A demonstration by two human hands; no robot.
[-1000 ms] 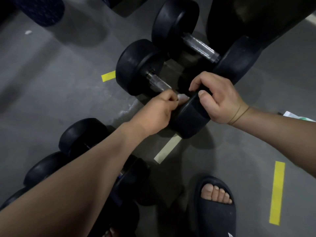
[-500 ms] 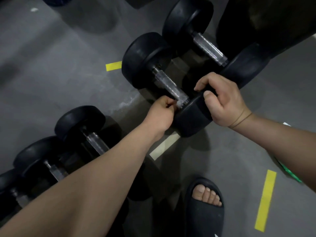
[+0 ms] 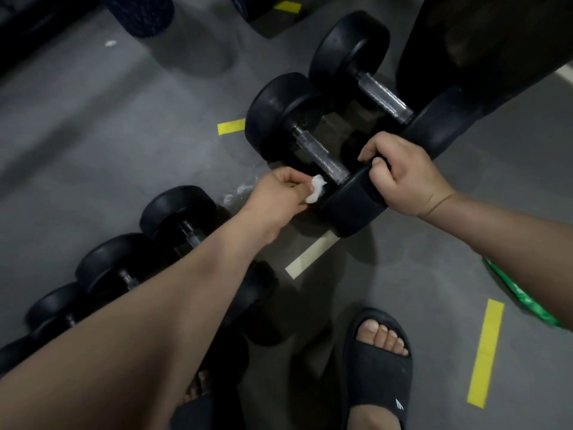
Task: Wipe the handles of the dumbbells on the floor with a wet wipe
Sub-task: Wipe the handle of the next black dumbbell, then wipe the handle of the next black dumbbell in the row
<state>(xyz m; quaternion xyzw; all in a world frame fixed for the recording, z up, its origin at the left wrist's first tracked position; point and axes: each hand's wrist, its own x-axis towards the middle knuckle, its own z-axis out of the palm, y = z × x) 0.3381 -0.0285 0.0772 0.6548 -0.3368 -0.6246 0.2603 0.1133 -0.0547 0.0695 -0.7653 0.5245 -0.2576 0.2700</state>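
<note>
One wipe (image 3: 315,189) is pinched by the left hand (image 3: 279,193) at centre; a dumbbell head (image 3: 350,209) is gripped by the right hand (image 3: 400,178).

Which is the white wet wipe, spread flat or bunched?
Bunched up: the white wet wipe pokes as a crumpled wad from the left hand.

Matt black rubber dumbbell (image 3: 297,125), shiny knurled metal handle (image 3: 322,161), rough grey floor (image 3: 93,135)

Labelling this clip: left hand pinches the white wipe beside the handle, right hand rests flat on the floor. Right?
No: the head view shows the right hand gripping the dumbbell's near head instead. The left hand does pinch the wipe beside the handle.
</note>
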